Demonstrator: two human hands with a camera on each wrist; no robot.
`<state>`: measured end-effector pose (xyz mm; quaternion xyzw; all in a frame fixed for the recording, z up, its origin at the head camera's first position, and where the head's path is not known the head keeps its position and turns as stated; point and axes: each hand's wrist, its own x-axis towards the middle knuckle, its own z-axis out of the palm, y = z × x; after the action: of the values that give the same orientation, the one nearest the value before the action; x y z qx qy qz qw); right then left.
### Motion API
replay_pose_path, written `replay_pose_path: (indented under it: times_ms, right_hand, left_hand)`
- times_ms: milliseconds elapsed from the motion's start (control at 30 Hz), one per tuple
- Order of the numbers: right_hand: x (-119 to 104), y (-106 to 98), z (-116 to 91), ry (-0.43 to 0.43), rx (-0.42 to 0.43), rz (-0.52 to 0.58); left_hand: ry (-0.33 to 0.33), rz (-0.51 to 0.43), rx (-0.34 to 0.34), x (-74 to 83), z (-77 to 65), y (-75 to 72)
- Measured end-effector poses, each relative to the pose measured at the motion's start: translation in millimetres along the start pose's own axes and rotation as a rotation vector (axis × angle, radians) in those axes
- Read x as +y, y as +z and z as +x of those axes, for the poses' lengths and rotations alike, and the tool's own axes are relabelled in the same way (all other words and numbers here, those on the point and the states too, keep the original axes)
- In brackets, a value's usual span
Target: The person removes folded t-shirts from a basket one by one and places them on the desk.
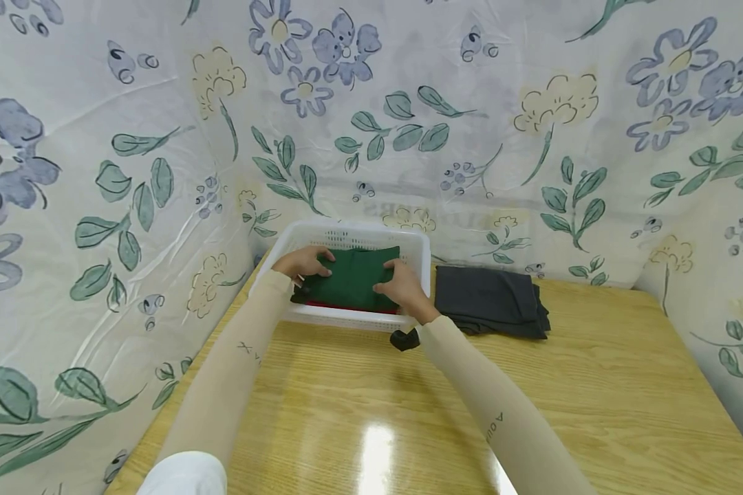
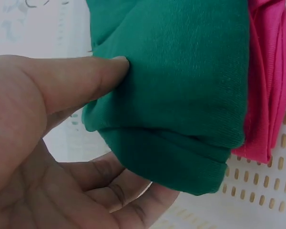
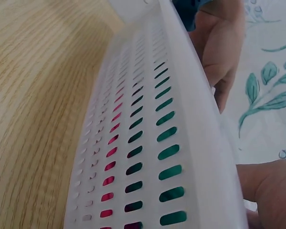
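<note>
A folded green garment lies in a white perforated plastic basket, on top of a pink-red folded cloth. My left hand grips the garment's left end, thumb on top and fingers curled under its folded edge. At the opposite end, my right hand holds the right edge, its thumb over the cloth; the fingers are mostly hidden at the basket's side. In the right wrist view the basket wall covers most of the green and pink cloth, which shows through the slots.
Dark grey folded clothes lie stacked on the wooden table, just right of the basket. A small black object shows below my right wrist. A floral sheet hangs behind the table and along both sides.
</note>
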<state>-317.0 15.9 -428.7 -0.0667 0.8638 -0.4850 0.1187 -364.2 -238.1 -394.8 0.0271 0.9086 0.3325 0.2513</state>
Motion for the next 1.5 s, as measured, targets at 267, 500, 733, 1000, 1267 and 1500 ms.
replay_pose_path:
  times_ms: [267,500,733,1000,1267,1500]
  right_hand:
    - [0.4,-0.2,1.5,0.006,0.005,-0.028]
    - [1.8,0.9,0.9,-0.023,0.001,-0.009]
    - [1.7,2.0,-0.2,-0.046,0.01,0.008]
    - [2.9,2.5,0.9,-0.115,0.065,0.008]
    - [2.5,-2.1,-0.8,-0.196,0.086,-0.017]
    - [-2.2,-15.6,-8.4,-0.221,0.085,-0.015]
  left_hand:
    - [-0.01,-0.049,-0.02,2.7,0.7,0.4]
    - [-0.024,-0.029,-0.014,0.0,4.4,-1.2]
    - [-0.011,-0.103,0.009,-6.6,4.1,-2.0]
    - [0.06,-0.124,0.056,-8.2,1.9,-2.3]
    - [0.126,-0.121,0.081,-8.3,-5.5,-5.9]
    - [0.173,-0.142,0.141,-7.9,-12.0,-7.6]
